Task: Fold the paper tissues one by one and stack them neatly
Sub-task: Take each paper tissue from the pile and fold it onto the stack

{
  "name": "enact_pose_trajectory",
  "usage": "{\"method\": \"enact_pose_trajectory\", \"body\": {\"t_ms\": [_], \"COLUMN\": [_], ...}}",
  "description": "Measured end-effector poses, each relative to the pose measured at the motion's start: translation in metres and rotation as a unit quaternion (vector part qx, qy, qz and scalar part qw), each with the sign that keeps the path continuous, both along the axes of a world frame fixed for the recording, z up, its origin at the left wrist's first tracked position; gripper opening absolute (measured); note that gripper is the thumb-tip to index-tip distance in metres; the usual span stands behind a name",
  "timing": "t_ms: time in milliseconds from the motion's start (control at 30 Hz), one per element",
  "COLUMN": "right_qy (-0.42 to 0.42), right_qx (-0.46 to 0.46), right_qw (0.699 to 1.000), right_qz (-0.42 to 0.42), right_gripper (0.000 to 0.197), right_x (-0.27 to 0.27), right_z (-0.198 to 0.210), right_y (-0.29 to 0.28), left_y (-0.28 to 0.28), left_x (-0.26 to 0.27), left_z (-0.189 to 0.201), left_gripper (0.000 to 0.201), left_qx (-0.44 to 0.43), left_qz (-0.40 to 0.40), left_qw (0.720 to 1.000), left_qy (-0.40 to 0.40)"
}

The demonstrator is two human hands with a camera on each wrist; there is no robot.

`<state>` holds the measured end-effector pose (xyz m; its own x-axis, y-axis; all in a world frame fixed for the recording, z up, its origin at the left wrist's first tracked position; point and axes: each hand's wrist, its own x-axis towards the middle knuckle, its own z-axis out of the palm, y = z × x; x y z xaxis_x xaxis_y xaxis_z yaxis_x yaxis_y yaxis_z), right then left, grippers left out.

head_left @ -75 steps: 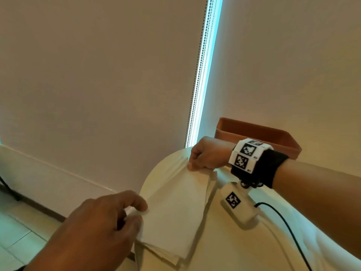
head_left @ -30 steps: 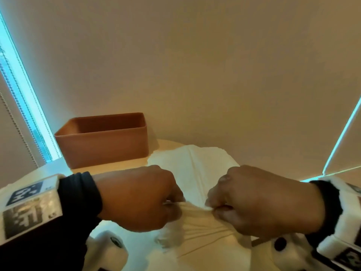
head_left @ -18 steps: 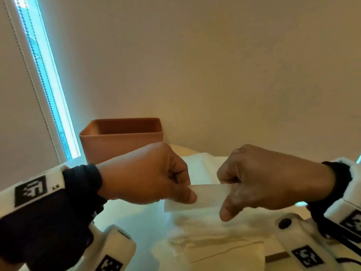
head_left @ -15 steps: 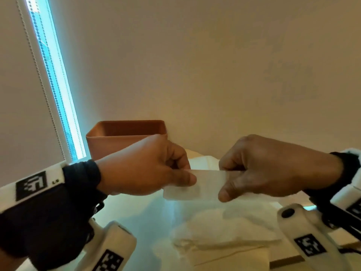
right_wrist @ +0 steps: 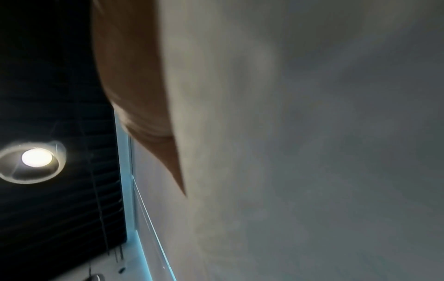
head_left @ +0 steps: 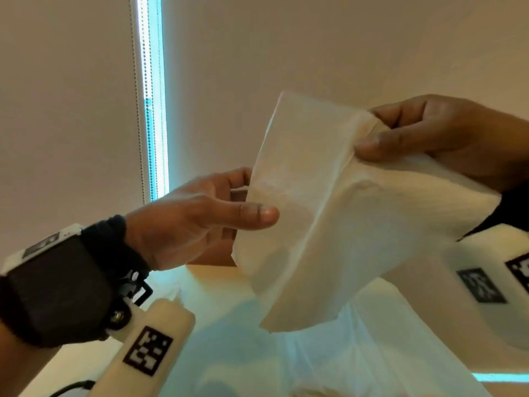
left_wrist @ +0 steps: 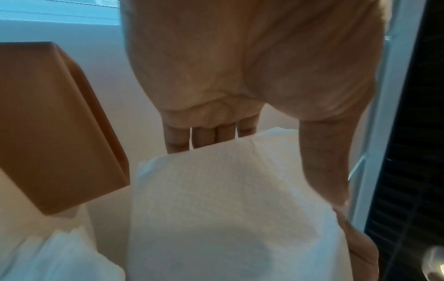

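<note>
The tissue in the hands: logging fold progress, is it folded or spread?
Spread: the tissue hangs loose between left hand and right hand, creased but not doubled flat.

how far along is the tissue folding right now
Done: no finished, neat stack shows in any view. In hand: one tissue is held up in the air, the left hand pinching its left edge and the right hand pinching its upper right part; it hangs crumpled, not yet folded flat. Left: more loose tissues lie rumpled on the table below, waiting their turn.
</note>
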<state>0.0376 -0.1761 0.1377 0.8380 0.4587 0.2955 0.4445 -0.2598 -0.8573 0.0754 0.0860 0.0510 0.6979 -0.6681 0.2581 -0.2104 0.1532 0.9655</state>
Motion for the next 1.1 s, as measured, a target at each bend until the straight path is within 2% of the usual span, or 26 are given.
{"method": "enact_pose_trajectory", "body": {"t_ms": [67, 100, 167, 233, 267, 333, 400, 467, 533, 600, 667, 700, 767, 833, 900, 1000, 1100], "right_qy": [-0.003, -0.007, -0.017, -0.028, -0.031, -0.036, -0.037, -0.033, -0.033, -0.035, -0.037, -0.038, -0.034, -0.033, -0.025, 0.019, 0.0], "right_qx": [0.026, 0.033, 0.064, 0.102, 0.114, 0.12, 0.099, 0.081, 0.069, 0.051, 0.03, 0.024, 0.034, 0.036, 0.002, -0.081, -0.15], "right_qw": [1.0, 0.999, 0.998, 0.994, 0.993, 0.992, 0.994, 0.996, 0.997, 0.998, 0.999, 0.999, 0.998, 0.997, 0.996, 0.99, 0.983], "right_qz": [0.011, 0.003, -0.018, -0.026, -0.026, -0.026, -0.02, -0.013, -0.014, -0.02, -0.01, 0.004, 0.037, 0.066, 0.085, 0.117, 0.107], "right_gripper": [0.025, 0.025, 0.028, 0.041, 0.049, 0.056, 0.051, 0.042, 0.047, 0.059, 0.067, 0.072, 0.075, 0.068, 0.056, 0.049, 0.034], "right_x": [0.006, 0.009, 0.015, 0.02, 0.023, 0.026, 0.029, 0.029, 0.03, 0.03, 0.031, 0.031, 0.032, 0.034, 0.038, 0.051, 0.062], "right_z": [0.005, 0.005, 0.004, 0.0, -0.002, -0.005, -0.008, -0.01, -0.01, -0.011, -0.014, -0.015, -0.016, -0.015, -0.01, -0.005, -0.009], "right_y": [0.005, 0.009, 0.019, 0.029, 0.034, 0.046, 0.058, 0.072, 0.083, 0.092, 0.104, 0.111, 0.122, 0.128, 0.13, 0.132, 0.14], "left_y": [0.01, 0.014, 0.02, 0.022, 0.023, 0.024, 0.024, 0.021, 0.021, 0.023, 0.025, 0.026, 0.028, 0.035, 0.045, 0.061, 0.075], "left_x": [-0.003, -0.003, -0.006, -0.012, -0.017, -0.029, -0.04, -0.046, -0.049, -0.045, -0.042, -0.04, -0.04, -0.044, -0.047, -0.052, -0.059], "left_z": [-0.002, -0.004, -0.009, -0.009, -0.009, -0.01, -0.012, -0.016, -0.02, -0.022, -0.022, -0.022, -0.023, -0.023, -0.024, -0.024, -0.027], "left_gripper": [0.085, 0.088, 0.088, 0.065, 0.058, 0.061, 0.049, 0.045, 0.054, 0.074, 0.087, 0.086, 0.062, 0.033, 0.02, 0.014, 0.014], "left_qx": [-0.003, 0.004, 0.013, 0.002, -0.007, 0.006, 0.055, 0.076, 0.07, 0.092, 0.099, 0.086, 0.041, 0.023, 0.038, 0.061, 0.083], "left_qz": [-0.012, 0.016, 0.151, 0.275, 0.282, 0.253, 0.242, 0.275, 0.328, 0.369, 0.369, 0.353, 0.326, 0.34, 0.36, 0.376, 0.385], "left_qw": [0.999, 0.999, 0.988, 0.957, 0.955, 0.965, 0.963, 0.951, 0.935, 0.916, 0.916, 0.924, 0.939, 0.934, 0.926, 0.918, 0.913], "left_qy": [0.053, 0.046, -0.014, -0.088, -0.093, -0.073, -0.103, -0.122, -0.119, -0.128, -0.124, -0.117, -0.102, -0.106, -0.106, -0.113, -0.105]}}
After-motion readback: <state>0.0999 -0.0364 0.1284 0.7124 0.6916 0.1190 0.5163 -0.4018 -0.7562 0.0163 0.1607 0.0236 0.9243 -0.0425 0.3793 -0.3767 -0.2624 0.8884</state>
